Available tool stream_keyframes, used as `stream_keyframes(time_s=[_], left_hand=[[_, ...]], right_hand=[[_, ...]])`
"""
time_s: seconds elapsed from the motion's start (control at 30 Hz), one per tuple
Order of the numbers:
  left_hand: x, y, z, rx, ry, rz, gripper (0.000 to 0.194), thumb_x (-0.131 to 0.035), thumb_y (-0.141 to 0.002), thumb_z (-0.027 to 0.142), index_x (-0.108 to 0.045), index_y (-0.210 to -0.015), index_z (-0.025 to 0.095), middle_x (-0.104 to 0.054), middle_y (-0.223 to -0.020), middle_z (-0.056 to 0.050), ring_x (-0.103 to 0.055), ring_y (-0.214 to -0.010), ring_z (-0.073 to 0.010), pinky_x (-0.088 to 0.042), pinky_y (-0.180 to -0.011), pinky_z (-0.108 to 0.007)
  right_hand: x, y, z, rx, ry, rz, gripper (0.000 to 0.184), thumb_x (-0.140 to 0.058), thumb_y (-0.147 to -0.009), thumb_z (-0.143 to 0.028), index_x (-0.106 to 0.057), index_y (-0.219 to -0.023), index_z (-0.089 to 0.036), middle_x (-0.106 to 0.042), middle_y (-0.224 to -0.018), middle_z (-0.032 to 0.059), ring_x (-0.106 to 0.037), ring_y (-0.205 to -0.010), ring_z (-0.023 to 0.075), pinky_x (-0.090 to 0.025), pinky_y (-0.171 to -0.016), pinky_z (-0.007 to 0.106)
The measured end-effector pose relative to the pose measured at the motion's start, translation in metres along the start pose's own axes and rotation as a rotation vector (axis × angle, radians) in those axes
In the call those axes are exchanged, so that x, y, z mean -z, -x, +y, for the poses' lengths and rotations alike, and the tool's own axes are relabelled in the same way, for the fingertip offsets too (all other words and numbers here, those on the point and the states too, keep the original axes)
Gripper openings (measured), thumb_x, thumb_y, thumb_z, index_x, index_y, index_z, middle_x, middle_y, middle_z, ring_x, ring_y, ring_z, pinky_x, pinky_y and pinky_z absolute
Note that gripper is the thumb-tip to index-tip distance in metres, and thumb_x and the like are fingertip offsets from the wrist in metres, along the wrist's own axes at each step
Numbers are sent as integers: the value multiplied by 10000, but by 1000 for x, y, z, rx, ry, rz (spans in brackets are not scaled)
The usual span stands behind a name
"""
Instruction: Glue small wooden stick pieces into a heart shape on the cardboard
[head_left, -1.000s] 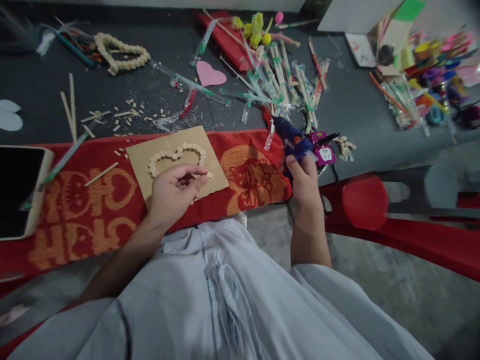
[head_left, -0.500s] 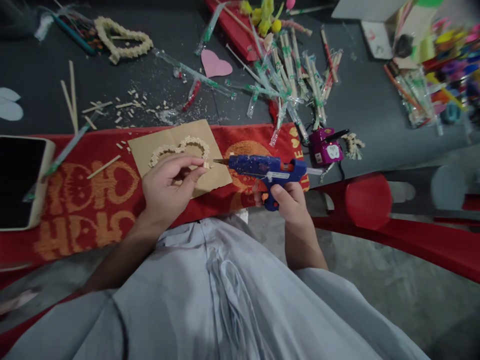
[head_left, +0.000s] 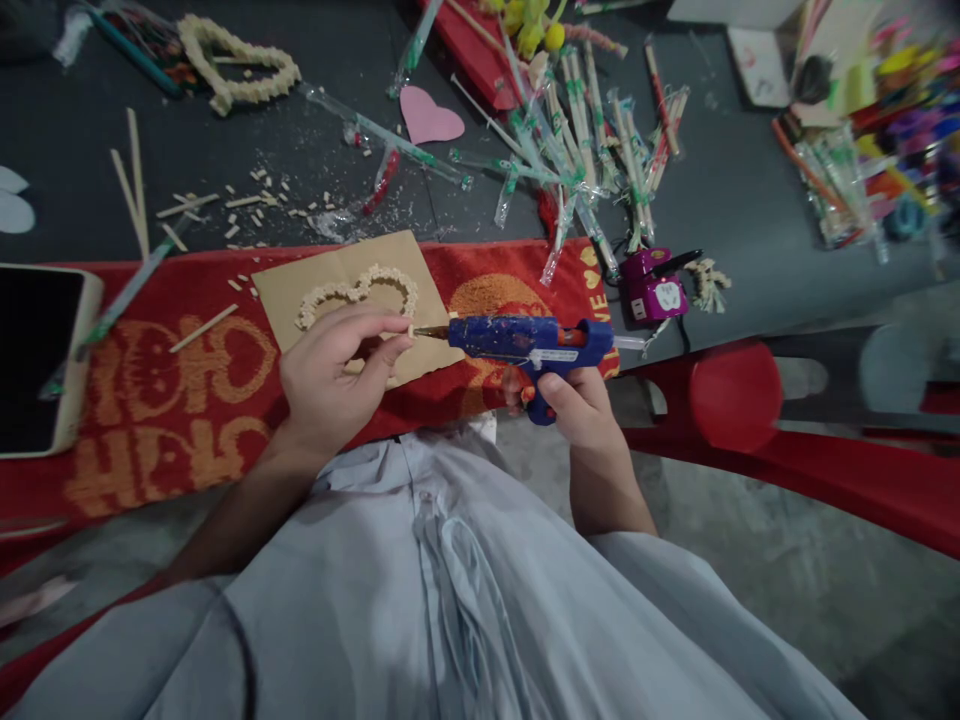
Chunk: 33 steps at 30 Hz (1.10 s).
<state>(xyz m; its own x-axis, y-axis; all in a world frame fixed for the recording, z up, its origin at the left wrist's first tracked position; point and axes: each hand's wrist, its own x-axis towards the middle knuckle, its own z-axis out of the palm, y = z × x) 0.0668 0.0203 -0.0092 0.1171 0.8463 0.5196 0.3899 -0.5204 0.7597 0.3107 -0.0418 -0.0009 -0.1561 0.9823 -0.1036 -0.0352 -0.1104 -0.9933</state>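
Observation:
My right hand [head_left: 581,405] grips a blue hot glue gun [head_left: 510,338] by its handle, with the nozzle pointing left. Between thumb and forefinger my left hand [head_left: 337,365] pinches a small pale wooden piece [head_left: 410,331], and the nozzle tip is at it. Below and behind the left hand lies a square of brown cardboard [head_left: 285,290]. On that card stands a heart outline of small wooden pieces [head_left: 390,275]; its lower part is hidden by my left hand. A clear glue stick [head_left: 630,342] pokes out of the gun's rear.
A red towel [head_left: 150,400] lies under the card, with a phone [head_left: 37,360] on its left. Behind are a finished-looking wooden heart [head_left: 259,90], a pink paper heart [head_left: 431,116], wrapped sticks [head_left: 577,110] and a purple power socket [head_left: 652,290]. A red chair [head_left: 735,400] stands at right.
The glue gun has shifted slightly left, bringing its nozzle from just short of the pinched wooden piece up to it. The left hand keeps its pinch. The view has moved slightly.

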Motion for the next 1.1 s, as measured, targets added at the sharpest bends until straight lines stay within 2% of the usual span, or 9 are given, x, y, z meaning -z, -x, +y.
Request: stream_keyframes(time_s=[0.13,0.43,0.77,0.9,1.1], left_hand=[[0,-2,2,-50,2,22,39,-741,-876,255,-752,-913,260,-785,-913,2,-761,-883,-188,-645,-779,-327],[3,-5,8,-22,-9,12,35,-733,-873,293,-755,-874,267,-792,-895,-5,-758,-844,-190,-632,-762,-346],[5,-5,11,-28,-24,8,23,-725,-883,266,-747,-878,269,-780,-875,-3,-755,-861,-189,-634,-789,-351],[4,-4,9,-31,20,21,70,-745,-864,217,-754,-903,275,-781,-889,1,-760,-888,-203,-641,-814,-369],[4,-2,7,73,8,11,28,-742,-867,267,-757,-888,257,-767,-912,-14,-738,-848,-173,-610,-714,-293]], right_hand=[[1,1,1,6,34,-19,436,-571,-915,-625,-658,-771,-223,-645,-660,10,-599,-577,144,-486,-537,290],[-1,2,-1,-28,26,-12,452,-574,-890,-661,-627,-762,-230,-614,-675,13,-591,-577,157,-492,-539,312],[0,5,-2,-14,28,-28,418,-564,-917,-624,-663,-803,-234,-646,-675,20,-593,-576,155,-489,-542,307],[0,6,-4,-36,68,3,453,-568,-893,-663,-675,-798,-233,-661,-668,23,-602,-566,157,-477,-527,306],[2,7,-2,-19,43,3,409,-589,-898,-618,-658,-783,-233,-654,-620,7,-603,-531,155,-469,-503,300]])
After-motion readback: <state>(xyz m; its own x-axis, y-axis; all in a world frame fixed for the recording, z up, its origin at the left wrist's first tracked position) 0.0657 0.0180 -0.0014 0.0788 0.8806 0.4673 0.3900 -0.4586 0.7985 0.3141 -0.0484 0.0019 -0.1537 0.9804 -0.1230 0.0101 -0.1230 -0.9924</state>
